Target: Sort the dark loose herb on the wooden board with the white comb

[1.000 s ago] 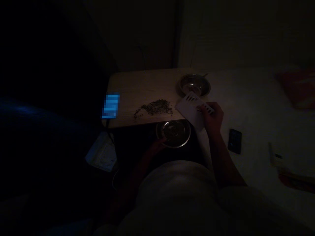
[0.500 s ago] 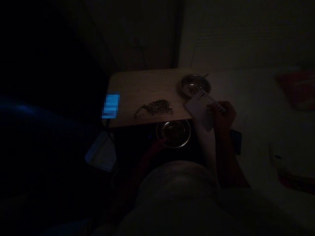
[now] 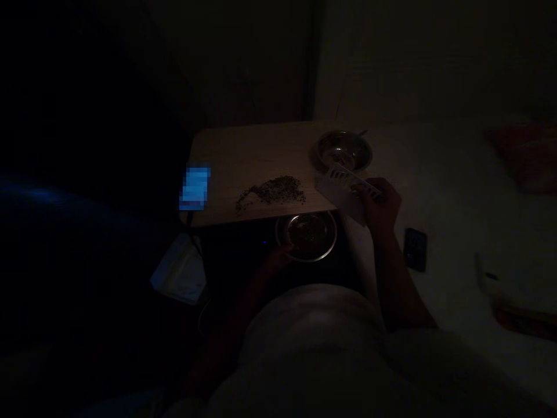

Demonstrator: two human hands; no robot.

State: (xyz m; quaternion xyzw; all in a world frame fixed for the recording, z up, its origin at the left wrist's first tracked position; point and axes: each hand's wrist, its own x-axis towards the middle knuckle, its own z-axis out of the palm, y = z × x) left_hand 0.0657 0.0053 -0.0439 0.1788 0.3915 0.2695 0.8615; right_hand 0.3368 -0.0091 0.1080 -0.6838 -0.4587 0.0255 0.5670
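The scene is very dark. My left hand [image 3: 282, 253] is closed at the near-left rim of a round metal bowl [image 3: 333, 242], held just below the table's front edge. Small dark bits lie inside that bowl. My right hand [image 3: 383, 203] grips a pale flat scraper-like piece [image 3: 342, 194] with a row of slots along its upper edge. Its left corner reaches over the wooden table, close to a second metal bowl [image 3: 368, 158]. Left of it, a pile of small dark grains [image 3: 281, 190] is spread on the tabletop; their kind cannot be made out.
The wooden table [image 3: 252, 142] stands near a wall. A lit blue screen [image 3: 195, 187] is at its left edge. A dark phone [image 3: 415, 249] lies on the pale surface [image 3: 452, 203] at right. A red packet [image 3: 531, 157] is farther right, and a pale packet [image 3: 180, 270] lies below left.
My right hand and the pale slotted piece have moved left, toward the grains, uncovering more of the phone. The left hand and its bowl are practically still.
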